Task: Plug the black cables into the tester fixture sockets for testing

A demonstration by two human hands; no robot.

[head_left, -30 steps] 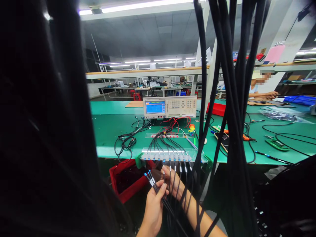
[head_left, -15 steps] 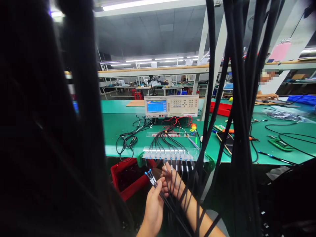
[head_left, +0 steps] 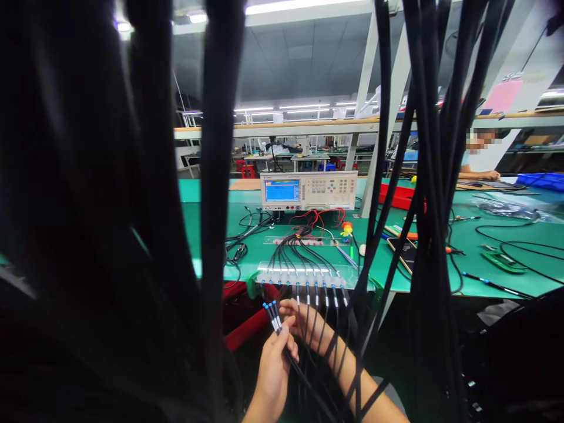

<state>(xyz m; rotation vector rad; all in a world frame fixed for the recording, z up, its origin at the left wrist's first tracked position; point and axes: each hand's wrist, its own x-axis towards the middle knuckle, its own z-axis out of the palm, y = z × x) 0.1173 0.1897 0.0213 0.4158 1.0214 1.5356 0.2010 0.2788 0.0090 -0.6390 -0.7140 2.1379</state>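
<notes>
Holding a few thin black cables with blue tips and white labels, the left hand is below the transparent plastic strip at the green table's edge. The right hand curves just beside; whether it grips anything, I cannot tell.

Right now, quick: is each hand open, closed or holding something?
Left hand: closed, holding a few blue-tipped black cables.
Right hand: loosely curled, partly hidden; whether it grips anything cannot be told.

Grey ceiling, bright tube light overhead; beyond long shelf: tables, red stools; 1 pale pillar at right.
</notes>
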